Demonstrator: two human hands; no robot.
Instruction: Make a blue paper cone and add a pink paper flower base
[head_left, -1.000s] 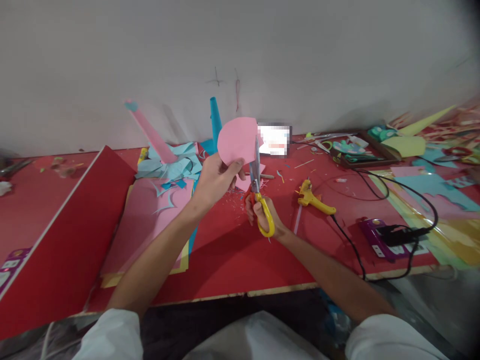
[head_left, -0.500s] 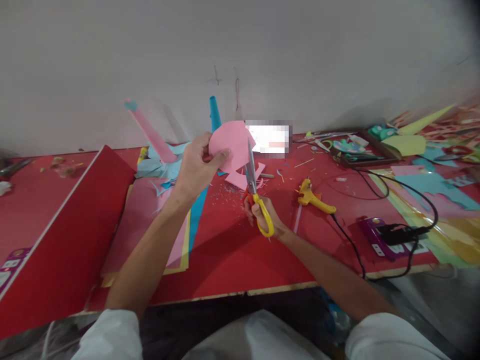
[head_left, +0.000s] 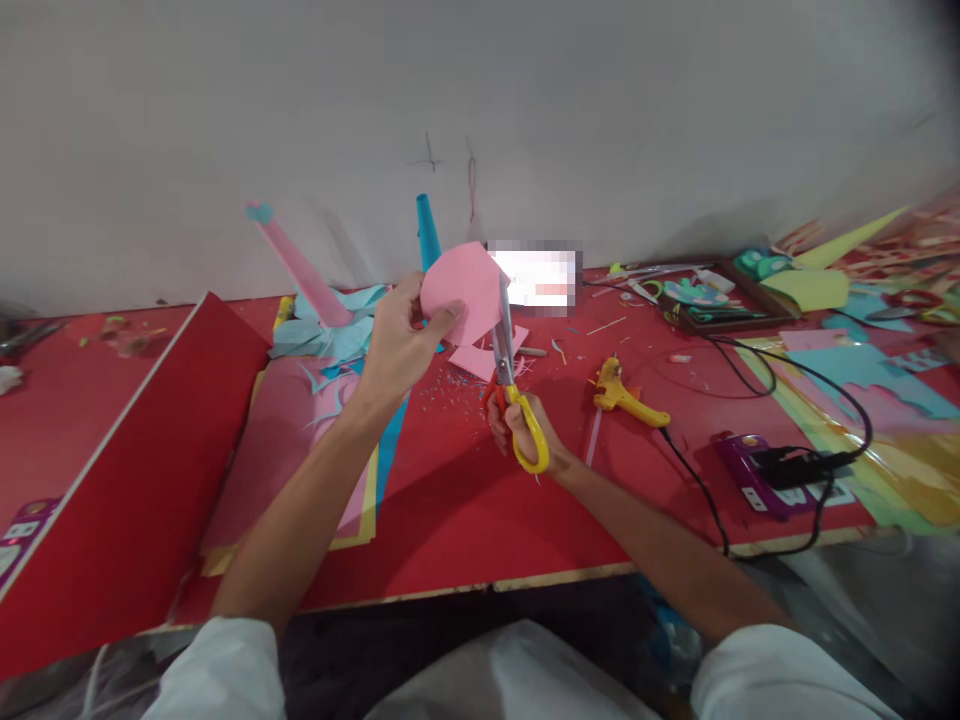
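Note:
My left hand (head_left: pixel 409 325) pinches a rounded piece of pink paper (head_left: pixel 469 285) by its left edge, thumb in front and fingers behind. In my right hand (head_left: pixel 529 425) are scissors (head_left: pixel 504 350) with one yellow and one red handle, blades pointing up. The blades lie along the right edge of the pink paper, nearly closed. Beneath them, a pink paper offcut (head_left: pixel 476 362) rests on the red table (head_left: pixel 480 530) among tiny scraps. Behind the paper stands a narrow blue paper cone (head_left: pixel 427 230).
A yellow glue gun (head_left: pixel 626 395) lies at right, its cord near a purple power strip (head_left: pixel 757 475). A tray (head_left: pixel 727 320) of tools stands farther back. At left are a red upright panel (head_left: pixel 150 480), stacked coloured sheets (head_left: pixel 262 450) and a pink paper tube (head_left: pixel 307 265).
The pink paper has turned slightly in my left hand against the scissors. The blades have come closer together, and my right hand has hardly moved.

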